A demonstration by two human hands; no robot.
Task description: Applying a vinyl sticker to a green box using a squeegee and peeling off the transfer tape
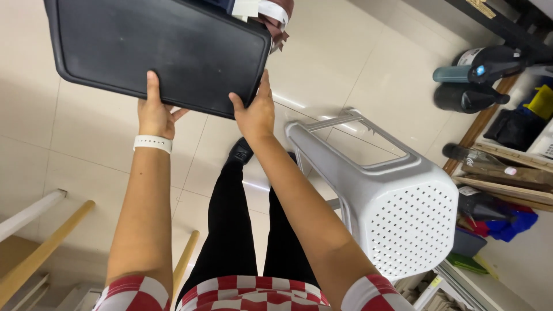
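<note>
Head view: I see my left hand (154, 112) and right hand (255, 112) both clamped on the near edge of the black tray (155, 49), held level so its load, mostly hidden, stays put. White plastic stool (383, 198) stands close on the right; tiled floor (86, 150) left lies open.

Grey perforated plastic stool (397, 213) on tile floor (357, 63); dark bottles (478, 66) by shelf.

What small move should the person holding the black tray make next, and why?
Probably steady the black tray level before moving it. Both the left hand and right hand grip only its near edge, it tilts, and items sit at its far corner.
</note>
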